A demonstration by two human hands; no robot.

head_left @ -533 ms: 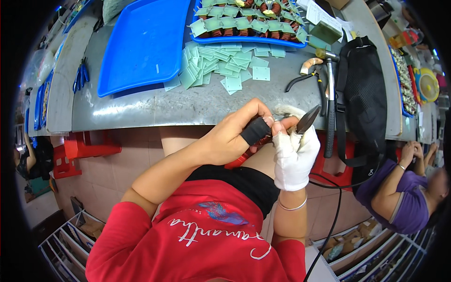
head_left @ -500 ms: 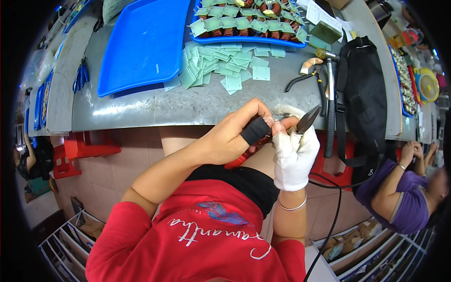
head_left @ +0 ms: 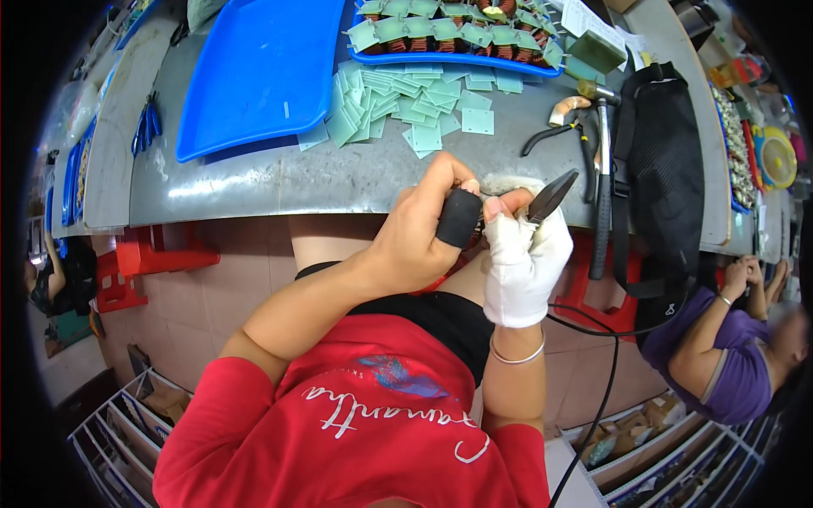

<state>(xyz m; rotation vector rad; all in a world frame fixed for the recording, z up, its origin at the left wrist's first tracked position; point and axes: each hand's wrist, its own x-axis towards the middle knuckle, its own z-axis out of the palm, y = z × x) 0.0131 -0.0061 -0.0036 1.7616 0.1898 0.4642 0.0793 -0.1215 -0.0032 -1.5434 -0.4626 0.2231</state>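
Note:
My left hand (head_left: pixel 423 216), bare with a black wrap (head_left: pixel 458 218) on one digit, is closed at the table's front edge. Its fingers pinch a copper-wound coil, mostly hidden behind the two hands. Close beside it is my right hand (head_left: pixel 529 262) in a white glove with bare fingertips, its thumb and finger meeting the left hand's at the coil. A dark pointed tool (head_left: pixel 555 195), like a blade or plier jaws, sticks out of the right hand toward the upper right; its handle is hidden in the glove.
Beyond my hands lie loose pale green plates (head_left: pixel 423 106), an empty blue tray (head_left: pixel 254 85) and a blue tray of coils (head_left: pixel 457 59). At the right are pliers (head_left: pixel 550 140), a hammer (head_left: pixel 602 169) and a black bag (head_left: pixel 665 161). A person in purple (head_left: pixel 728 356) sits at the right.
Both hands have shifted slightly left and up together, and the left has turned a little, so less of the coil shows. The dark tool stays in the right hand.

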